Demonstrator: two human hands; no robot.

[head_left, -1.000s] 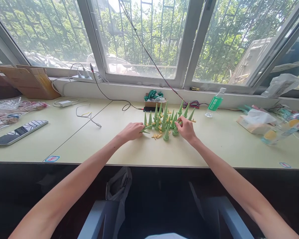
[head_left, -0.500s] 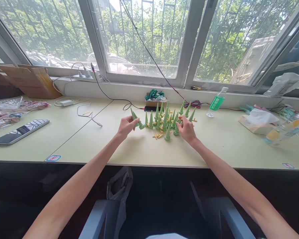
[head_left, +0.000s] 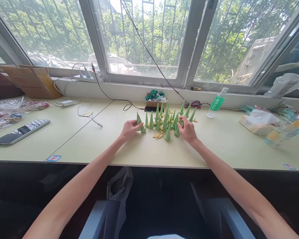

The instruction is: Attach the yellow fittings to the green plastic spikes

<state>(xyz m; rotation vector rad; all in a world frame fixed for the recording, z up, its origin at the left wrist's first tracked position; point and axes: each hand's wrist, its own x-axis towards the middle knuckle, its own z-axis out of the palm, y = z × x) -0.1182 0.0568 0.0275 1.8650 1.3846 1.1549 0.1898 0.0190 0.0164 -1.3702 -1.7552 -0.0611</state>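
Several green cones [head_left: 167, 133] stand in a cluster on the pale table [head_left: 129, 152], with small yellow pieces [head_left: 157, 136] lying among and in front of them. At the cluster's left edge my left hand [head_left: 132, 129] has its thumb and fingers closed round green cones [head_left: 141, 126], which are upright at table level. My right hand [head_left: 187, 130] is at the right side of the cluster, fingers bent and pinched at a green cone there; the fingers partly hide it.
Behind the cones are a dark phone [head_left: 151, 109] and a small box with green wrapping [head_left: 155, 96]. A bottle [head_left: 216, 103] and a tissue box [head_left: 255, 124] stand to the right. A tablet [head_left: 21, 132], cables and plastic bags lie left.
My left hand has moved slightly right and the cones in it have gone from tilted to upright beside the cluster. My right hand has hardly moved.
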